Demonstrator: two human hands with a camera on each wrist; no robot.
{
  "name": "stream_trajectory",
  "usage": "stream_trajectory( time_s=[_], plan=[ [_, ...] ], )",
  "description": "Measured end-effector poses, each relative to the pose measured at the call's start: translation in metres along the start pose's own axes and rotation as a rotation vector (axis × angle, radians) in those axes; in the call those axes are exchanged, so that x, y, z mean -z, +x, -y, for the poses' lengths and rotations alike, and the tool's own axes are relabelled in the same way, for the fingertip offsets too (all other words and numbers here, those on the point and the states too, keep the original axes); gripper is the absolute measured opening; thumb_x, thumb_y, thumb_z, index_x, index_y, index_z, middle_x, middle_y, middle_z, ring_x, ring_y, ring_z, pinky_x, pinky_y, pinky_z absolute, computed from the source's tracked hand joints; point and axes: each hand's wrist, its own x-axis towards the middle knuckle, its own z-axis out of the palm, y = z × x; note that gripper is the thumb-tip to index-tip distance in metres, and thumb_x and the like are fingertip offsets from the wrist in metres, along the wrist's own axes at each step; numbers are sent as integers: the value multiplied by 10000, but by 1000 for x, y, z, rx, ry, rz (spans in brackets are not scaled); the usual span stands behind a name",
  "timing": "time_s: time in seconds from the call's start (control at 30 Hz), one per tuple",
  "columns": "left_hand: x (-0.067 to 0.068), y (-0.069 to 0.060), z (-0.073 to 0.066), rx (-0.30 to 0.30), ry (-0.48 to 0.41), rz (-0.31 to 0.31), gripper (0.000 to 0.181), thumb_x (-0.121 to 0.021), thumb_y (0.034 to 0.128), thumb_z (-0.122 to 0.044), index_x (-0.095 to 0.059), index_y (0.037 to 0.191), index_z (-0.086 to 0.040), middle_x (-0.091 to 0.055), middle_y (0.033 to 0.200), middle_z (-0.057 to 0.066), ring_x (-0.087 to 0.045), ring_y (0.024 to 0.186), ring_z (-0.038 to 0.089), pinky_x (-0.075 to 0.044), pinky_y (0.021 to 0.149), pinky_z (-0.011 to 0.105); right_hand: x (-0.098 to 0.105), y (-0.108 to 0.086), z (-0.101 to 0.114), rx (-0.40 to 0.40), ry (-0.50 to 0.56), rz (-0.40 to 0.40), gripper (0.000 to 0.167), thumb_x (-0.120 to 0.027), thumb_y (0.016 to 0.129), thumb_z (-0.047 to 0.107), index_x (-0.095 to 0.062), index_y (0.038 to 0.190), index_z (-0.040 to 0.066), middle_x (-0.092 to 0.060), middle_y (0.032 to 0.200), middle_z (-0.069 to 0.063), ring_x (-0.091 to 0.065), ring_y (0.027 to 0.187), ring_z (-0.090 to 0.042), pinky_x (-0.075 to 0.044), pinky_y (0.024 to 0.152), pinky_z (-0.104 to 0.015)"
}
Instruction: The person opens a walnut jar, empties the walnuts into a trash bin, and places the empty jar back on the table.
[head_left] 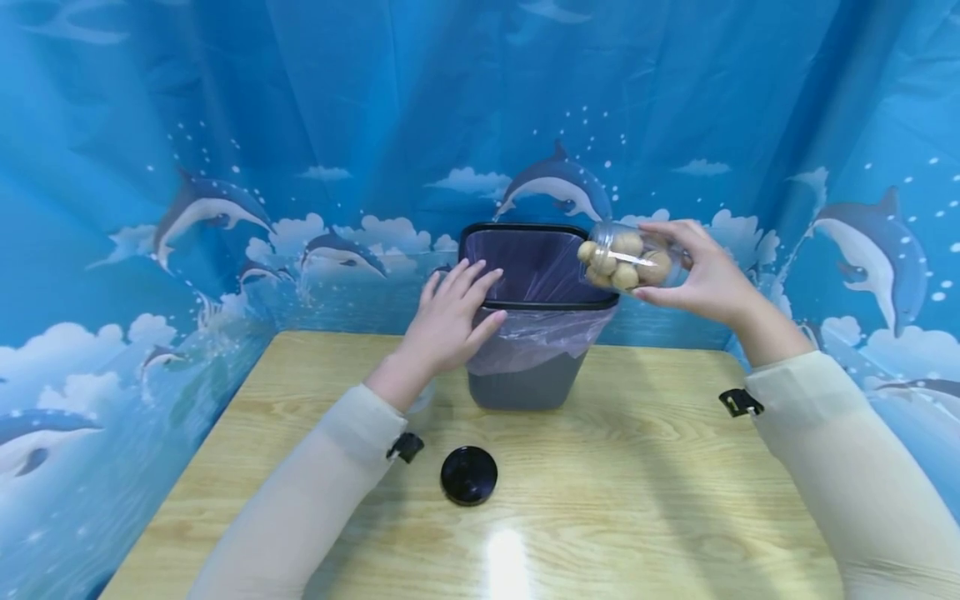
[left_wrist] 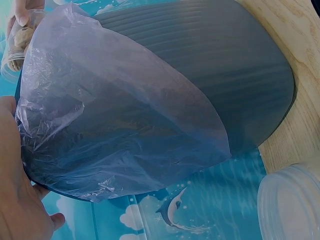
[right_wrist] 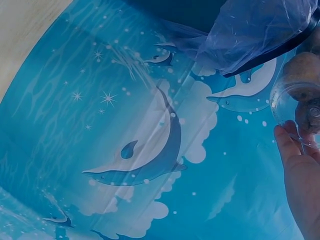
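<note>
A grey bin (head_left: 525, 379) lined with a thin translucent bag (left_wrist: 100, 110) stands on the table. The right hand (head_left: 705, 271) grips a clear jar (head_left: 637, 257) of round tan pieces, tilted on its side, its mouth at the bin's right rim. In the right wrist view, the right hand's fingers (right_wrist: 292, 145) hold the jar's base end. Against the bin's left rim rests the left hand (head_left: 450, 321), fingers spread and fairly straight; in the left wrist view, the left hand (left_wrist: 20, 190) is at the bag-covered rim.
A round black lid (head_left: 468, 476) lies on the wooden table (head_left: 637, 500) in front of the bin. Another clear container (left_wrist: 295, 205) stands left of the bin, partly hidden under the left forearm in the head view. A blue dolphin-print curtain (head_left: 375, 100) surrounds the table's back and sides.
</note>
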Motion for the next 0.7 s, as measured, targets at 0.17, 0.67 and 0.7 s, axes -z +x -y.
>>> stream_trajectory(
  time_s=[0.17,0.67,0.7],
  plan=[
    [0,0,-1,6,4,5,664,-287,1032,-619,-229,1602,-282,-179,1663,28,-39,1539,223,-13,1209,553,2,2,1,-3,-1,22,854,-866,795,225,-424,1525,251,-387,1432,-96,-358,1318,-345,-269,1089,-695],
    [0,0,-1,3,6,2,665,-293,1030,-622,-219,1603,-291,-180,1663,30,-39,1538,227,-39,1204,572,3,3,5,6,-36,48,877,-862,801,246,-396,1544,233,-383,1432,-104,-350,1325,-357,-269,1097,-685],
    [1,0,-1,4,4,2,663,-294,1031,-621,-217,1603,-294,-178,1663,27,-40,1538,227,-34,1205,570,3,3,5,7,-37,50,877,-860,802,249,-394,1545,234,-383,1431,-104,-350,1325,-357,-267,1096,-687]
  ],
)
